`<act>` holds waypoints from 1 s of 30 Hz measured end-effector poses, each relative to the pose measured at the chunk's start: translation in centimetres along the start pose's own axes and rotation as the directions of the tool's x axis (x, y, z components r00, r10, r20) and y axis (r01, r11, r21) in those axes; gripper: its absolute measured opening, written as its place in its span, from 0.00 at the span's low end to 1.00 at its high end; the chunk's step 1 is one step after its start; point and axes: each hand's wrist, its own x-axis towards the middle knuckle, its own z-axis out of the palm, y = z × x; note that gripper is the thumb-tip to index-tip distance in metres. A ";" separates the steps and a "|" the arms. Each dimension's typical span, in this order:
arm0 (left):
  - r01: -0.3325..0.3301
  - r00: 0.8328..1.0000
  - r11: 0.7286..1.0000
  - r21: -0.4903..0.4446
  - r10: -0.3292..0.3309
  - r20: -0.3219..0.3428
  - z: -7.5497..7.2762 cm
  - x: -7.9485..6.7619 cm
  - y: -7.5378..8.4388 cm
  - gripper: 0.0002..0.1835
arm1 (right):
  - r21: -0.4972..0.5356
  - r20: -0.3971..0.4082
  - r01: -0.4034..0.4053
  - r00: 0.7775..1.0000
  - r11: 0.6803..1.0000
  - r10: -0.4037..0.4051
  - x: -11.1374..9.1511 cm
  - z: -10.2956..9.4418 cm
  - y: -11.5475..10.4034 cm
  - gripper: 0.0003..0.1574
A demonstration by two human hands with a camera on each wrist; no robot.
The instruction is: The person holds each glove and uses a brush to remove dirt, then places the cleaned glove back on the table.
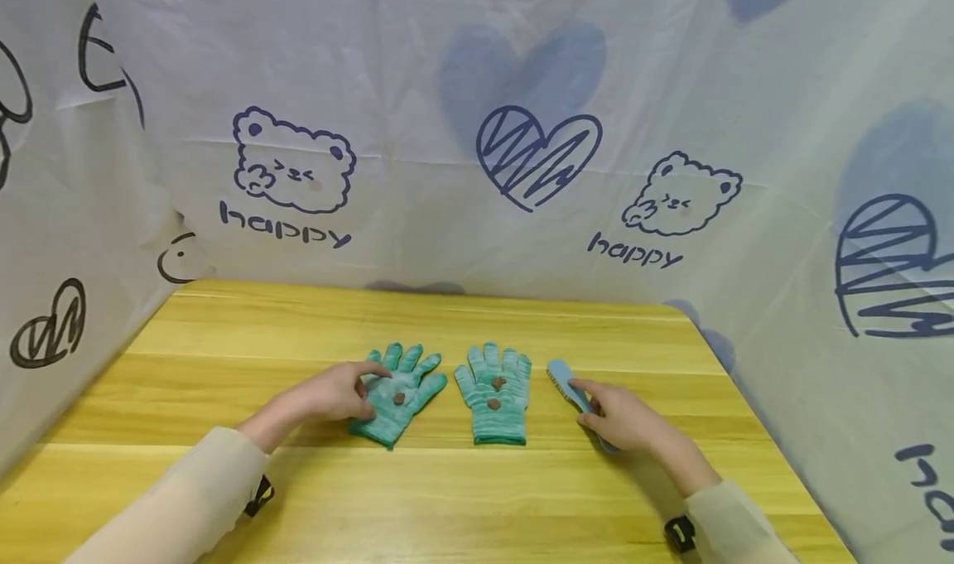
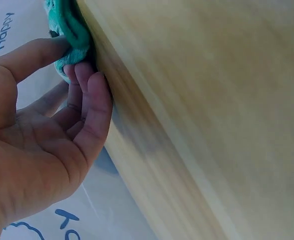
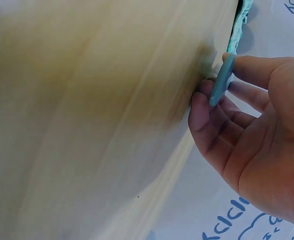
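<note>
2 items are gripped: the left hand (image 1: 335, 392) pinches the left glove (image 1: 395, 419) by its edge, the right hand (image 1: 626, 419) grasps a blue brush (image 1: 561, 373). The right glove (image 1: 513, 394) lies nearby, both on the table (image 1: 447, 498). Loose pinching could let fabric bunch if brushed; tilting might spill the brown lumps (image 1: 494, 404).

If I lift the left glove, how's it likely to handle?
The left glove will probably flop, since it looks like soft knit fabric. It should feel light for its size, looking thin with no hand inside. It seems unlikely to roll, lying broad and fairly flat.
</note>
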 end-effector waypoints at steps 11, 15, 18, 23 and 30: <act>0.023 1.000 0.977 -0.212 -0.024 -0.006 -0.8 -0.5 -0.8 0.40 | 0.043 0.014 -0.030 0.999 0.999 0.030 -0.2 -0.1 0.0 0.37; 0.042 0.998 0.979 -0.199 -0.051 -0.038 -1.0 -0.5 -1.2 0.42 | 0.052 0.020 -0.028 0.999 0.998 0.027 -0.2 -0.1 0.0 0.37; 0.051 0.996 0.980 -0.193 -0.063 -0.056 -1.2 -0.5 -1.4 0.42 | 0.056 0.022 -0.028 0.999 0.998 0.026 -0.2 -0.1 0.0 0.37; 0.054 0.995 0.975 -0.214 -0.070 -0.068 -1.3 -0.5 -1.6 0.39 | 0.058 0.025 -0.032 0.999 0.998 0.031 -0.2 0.0 0.0 0.37; 0.046 0.996 0.976 -0.215 -0.060 -0.063 -1.2 -0.4 -1.8 0.35 | 0.050 0.029 -0.007 1.000 0.999 0.006 -0.3 0.0 0.3 0.36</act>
